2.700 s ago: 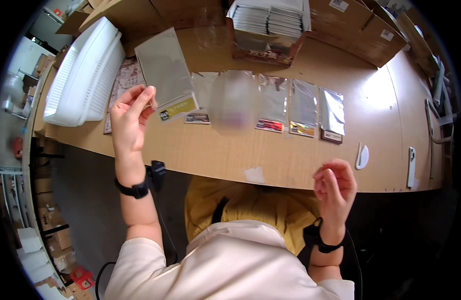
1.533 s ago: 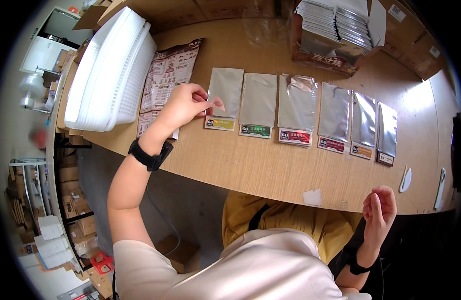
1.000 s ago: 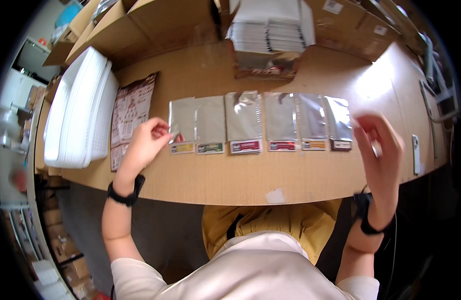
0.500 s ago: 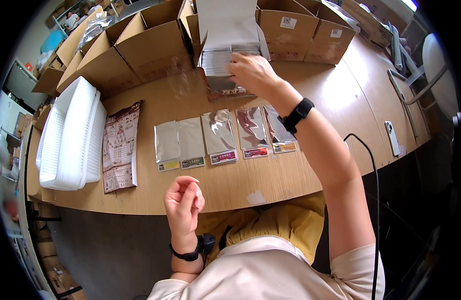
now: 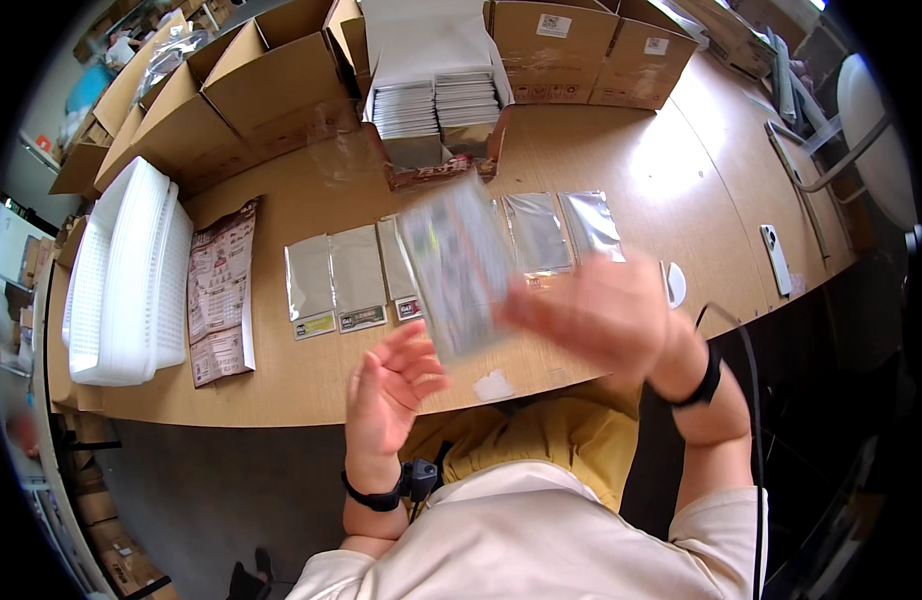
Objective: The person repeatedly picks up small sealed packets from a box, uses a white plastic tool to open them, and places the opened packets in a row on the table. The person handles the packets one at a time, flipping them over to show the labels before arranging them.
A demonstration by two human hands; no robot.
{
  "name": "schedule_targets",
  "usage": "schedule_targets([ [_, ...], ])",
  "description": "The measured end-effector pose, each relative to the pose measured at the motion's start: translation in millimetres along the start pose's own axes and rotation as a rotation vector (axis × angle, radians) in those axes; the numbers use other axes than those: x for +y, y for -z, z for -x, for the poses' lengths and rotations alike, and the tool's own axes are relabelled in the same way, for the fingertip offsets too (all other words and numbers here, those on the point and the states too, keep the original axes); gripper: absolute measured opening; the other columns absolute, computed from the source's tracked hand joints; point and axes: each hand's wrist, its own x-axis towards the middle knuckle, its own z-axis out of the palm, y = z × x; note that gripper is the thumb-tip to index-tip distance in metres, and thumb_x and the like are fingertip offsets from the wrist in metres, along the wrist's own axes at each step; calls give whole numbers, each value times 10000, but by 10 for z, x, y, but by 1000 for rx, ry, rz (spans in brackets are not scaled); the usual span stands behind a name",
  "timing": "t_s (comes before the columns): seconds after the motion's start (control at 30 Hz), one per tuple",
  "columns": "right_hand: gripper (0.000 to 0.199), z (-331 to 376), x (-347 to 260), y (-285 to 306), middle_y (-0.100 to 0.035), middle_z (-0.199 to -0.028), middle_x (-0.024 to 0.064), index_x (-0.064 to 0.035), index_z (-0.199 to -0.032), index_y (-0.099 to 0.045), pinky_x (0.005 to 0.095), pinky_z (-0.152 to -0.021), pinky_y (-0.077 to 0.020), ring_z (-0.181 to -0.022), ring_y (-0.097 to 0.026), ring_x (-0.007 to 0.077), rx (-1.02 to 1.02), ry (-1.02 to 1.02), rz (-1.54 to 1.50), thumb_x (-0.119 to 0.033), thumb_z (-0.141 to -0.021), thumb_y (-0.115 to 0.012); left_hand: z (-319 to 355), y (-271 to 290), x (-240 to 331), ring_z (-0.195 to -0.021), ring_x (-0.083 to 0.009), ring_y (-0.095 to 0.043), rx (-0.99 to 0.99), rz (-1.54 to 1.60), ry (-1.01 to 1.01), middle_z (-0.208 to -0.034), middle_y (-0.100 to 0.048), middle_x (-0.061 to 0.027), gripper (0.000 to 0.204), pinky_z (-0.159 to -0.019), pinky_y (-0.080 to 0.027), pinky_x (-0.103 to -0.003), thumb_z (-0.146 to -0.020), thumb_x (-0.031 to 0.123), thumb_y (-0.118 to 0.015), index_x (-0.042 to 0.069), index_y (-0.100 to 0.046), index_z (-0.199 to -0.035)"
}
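Note:
My right hand (image 5: pixel 611 315), blurred by motion, grips a flat pouch (image 5: pixel 456 265) at its right edge, above the table's front part. The pouch is smeared too, its printing unreadable. Beside its lower left edge is my left hand (image 5: pixel 391 395), palm up with fingers apart, holding nothing; whether its fingertips touch the pouch I cannot tell. Behind the held pouch lies a row of silver pouches (image 5: pixel 309 278) with coloured label strips, partly covered by it and my right hand. Farther back, an open box (image 5: pixel 436 172) holds two stacks of packets (image 5: pixel 406 108) standing on edge.
Large open cartons (image 5: pixel 276 85) line the table's back. Nested white plastic baskets (image 5: pixel 116 290) stand at the left beside a creased printed brown sheet (image 5: pixel 221 290). At the right are a phone (image 5: pixel 776 260), a white oval object (image 5: pixel 675 285) and a black cable (image 5: pixel 746 350).
My right hand has come back from the box toward me, now with a pouch. My left hand has opened from a closed pinch. The view has shifted slightly.

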Motion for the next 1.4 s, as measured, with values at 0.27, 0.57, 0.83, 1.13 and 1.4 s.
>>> schedule_targets([
  [0.27,309,1034,-461,-251,-581,-998,87,-21,-1039,-617,223,-550,-422,-647,-525,115,190,-547,44,-129,-752,-658,-134,-181,-300,-863,-134,-616,50,-238,105,-1005,-626,-93,325,-769,-505,-264,-808,10,-604,-17,-515,-1119],
  [0.57,480,2104,166,-177,-488,-1049,190,73,-1159,-497,335,-702,-483,-812,-576,270,28,-1525,160,-163,-779,-672,-211,134,-212,-814,-167,-646,425,384,-157,-968,-644,-93,177,-602,-555,-242,-884,57,-499,8,-563,-1041],
  [0.83,391,2187,294,-162,-485,-1018,152,7,-1060,-563,302,-612,-497,-777,-563,226,77,-1667,0,-102,-713,-708,-222,170,-144,-720,-110,-634,439,107,-259,-887,-659,-45,142,-518,-508,-209,-868,73,-548,49,-580,-1004],
  [1.13,350,2194,393,-65,-552,-759,104,9,-1005,-478,250,-448,-430,-581,-554,153,88,-1665,-167,-25,-707,-658,-204,-32,-55,-776,-136,-633,468,-81,-389,-901,-643,-64,117,-670,-556,-281,-827,34,-600,39,-613,-944],
  [1.4,198,1810,190,91,-546,-682,41,-19,-1053,-507,165,-408,-313,-470,-441,38,626,-1442,-166,-48,-863,-557,-159,-84,-68,-765,-126,-628,457,-266,-517,-901,-647,-53,98,-637,-538,-252,-825,25,-598,61,-634,-909],
])
